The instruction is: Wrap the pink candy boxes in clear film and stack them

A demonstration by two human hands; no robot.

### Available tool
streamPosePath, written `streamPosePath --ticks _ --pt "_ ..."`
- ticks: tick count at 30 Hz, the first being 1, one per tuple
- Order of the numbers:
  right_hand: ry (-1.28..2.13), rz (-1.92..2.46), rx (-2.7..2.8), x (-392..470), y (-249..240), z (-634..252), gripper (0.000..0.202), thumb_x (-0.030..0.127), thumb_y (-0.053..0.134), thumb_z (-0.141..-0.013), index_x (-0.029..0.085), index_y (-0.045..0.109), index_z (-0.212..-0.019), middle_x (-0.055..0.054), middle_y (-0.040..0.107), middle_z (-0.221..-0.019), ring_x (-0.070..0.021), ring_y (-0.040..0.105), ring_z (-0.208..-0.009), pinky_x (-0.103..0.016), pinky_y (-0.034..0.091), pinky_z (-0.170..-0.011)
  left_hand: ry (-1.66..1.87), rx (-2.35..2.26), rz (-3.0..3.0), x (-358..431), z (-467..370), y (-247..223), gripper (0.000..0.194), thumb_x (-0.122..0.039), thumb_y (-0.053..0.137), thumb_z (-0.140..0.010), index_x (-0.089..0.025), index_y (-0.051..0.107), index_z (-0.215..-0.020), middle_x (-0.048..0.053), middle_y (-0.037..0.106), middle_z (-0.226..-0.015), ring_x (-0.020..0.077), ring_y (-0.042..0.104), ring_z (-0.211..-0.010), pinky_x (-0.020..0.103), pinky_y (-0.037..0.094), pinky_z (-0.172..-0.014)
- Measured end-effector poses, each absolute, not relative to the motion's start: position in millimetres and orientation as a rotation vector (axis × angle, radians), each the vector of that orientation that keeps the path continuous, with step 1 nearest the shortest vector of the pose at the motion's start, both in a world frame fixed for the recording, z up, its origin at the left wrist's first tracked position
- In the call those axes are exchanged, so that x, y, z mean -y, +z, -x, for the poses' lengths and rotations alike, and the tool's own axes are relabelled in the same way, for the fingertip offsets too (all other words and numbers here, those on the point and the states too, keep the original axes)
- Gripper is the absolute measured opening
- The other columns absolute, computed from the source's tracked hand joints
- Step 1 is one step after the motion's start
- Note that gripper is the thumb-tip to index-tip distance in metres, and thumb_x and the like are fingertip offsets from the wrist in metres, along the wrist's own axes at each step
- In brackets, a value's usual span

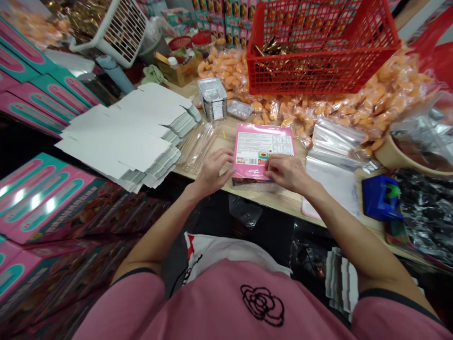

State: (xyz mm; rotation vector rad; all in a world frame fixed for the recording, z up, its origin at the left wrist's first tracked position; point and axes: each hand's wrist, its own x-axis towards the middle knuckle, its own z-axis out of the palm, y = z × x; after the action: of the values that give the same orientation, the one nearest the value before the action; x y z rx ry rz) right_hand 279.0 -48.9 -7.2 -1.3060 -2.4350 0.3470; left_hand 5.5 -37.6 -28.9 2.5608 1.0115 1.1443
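A pink printed box (247,141) lies flat at the front edge of the wooden table, its labelled face up and clear film showing along its near side. At its left edge is my left hand (216,171), fingers apart and curved, with nothing held. My right hand (285,171) rests on the box's near right part, its fingers pressed together; what they pinch, if anything, is too small to make out.
Flat white cartons (120,127) are stacked at the left, foil trays (213,97) behind the box. A red basket (300,71) stands at the back among wrapped orange pieces (382,99). Clear bags (331,177) and a blue tape dispenser (378,197) lie at the right.
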Motion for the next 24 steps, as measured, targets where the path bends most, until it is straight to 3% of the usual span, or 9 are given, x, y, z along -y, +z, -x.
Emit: streamPosePath --ticks 4,8,11,13,17,24 --pt "0.35 1.303 2.436 49.8 -5.4 -278.4 0.018 0.017 0.063 -0.087 0.019 0.059 -0.069 -0.006 0.072 -0.088 -0.0199 0.064 -0.083 -0.03 0.038 -0.069 1.062 -0.943 -2.917 82.1 -22.8 -38.5 0.027 -0.031 0.059 -0.094 -0.019 0.063 -0.118 0.018 0.069 -0.126 0.0324 0.06 -0.123 0.049 0.043 -0.101" --pt "0.379 1.299 2.434 51.2 -3.8 -278.2 0.018 0.017 0.062 -0.088 0.019 0.059 -0.07 -0.006 0.072 -0.09 -0.0202 0.065 -0.085 -0.03 0.04 -0.07 1.094 -0.729 -3.129 108.9 -35.4 -49.1 0.029 -0.028 0.061 -0.093 -0.02 0.065 -0.121 0.014 0.071 -0.123 0.0299 0.061 -0.12 0.046 0.04 -0.101" --pt "0.369 1.295 2.435 51.7 -3.9 -278.4 0.018 0.015 0.062 -0.087 0.019 0.059 -0.07 -0.006 0.072 -0.089 -0.0202 0.065 -0.084 -0.031 0.041 -0.071 1.157 -1.035 -2.956 89.9 -37.2 -37.8 0.023 -0.025 0.059 -0.094 -0.018 0.067 -0.114 0.013 0.071 -0.114 0.0296 0.059 -0.108 0.046 0.039 -0.092" --pt "0.359 1.291 2.436 51.8 -4.0 -278.5 0.018 0.014 0.062 -0.087 0.019 0.06 -0.07 -0.006 0.072 -0.09 -0.0202 0.065 -0.084 -0.031 0.041 -0.071 0.956 -1.175 -2.799 63.8 -37.8 -23.4 0.02 -0.027 0.059 -0.094 -0.018 0.069 -0.108 0.013 0.069 -0.108 0.0293 0.056 -0.102 0.046 0.038 -0.086" --pt "0.373 1.286 2.447 51.3 -3.5 -278.6 0.014 0.014 0.062 -0.087 0.019 0.063 -0.074 -0.007 0.073 -0.091 -0.0203 0.065 -0.085 -0.031 0.041 -0.071 0.46 -0.957 -2.607 16.8 -40.2 -1.2 0.012 -0.029 0.063 -0.087 -0.018 0.069 -0.088 0.007 0.065 -0.094 0.0261 0.051 -0.097 0.04 0.035 -0.083" --pt "0.356 1.295 2.452 50.8 -4.6 -279.6 0.016 0.015 0.062 -0.087 0.02 0.061 -0.072 -0.006 0.072 -0.092 -0.0204 0.063 -0.084 -0.031 0.04 -0.07 0.295 -0.864 -2.535 4.0 -44.1 3.7 0.016 -0.015 0.06 -0.082 -0.017 0.057 -0.066 0.005 0.061 -0.082 0.0228 0.05 -0.089 0.036 0.033 -0.077"
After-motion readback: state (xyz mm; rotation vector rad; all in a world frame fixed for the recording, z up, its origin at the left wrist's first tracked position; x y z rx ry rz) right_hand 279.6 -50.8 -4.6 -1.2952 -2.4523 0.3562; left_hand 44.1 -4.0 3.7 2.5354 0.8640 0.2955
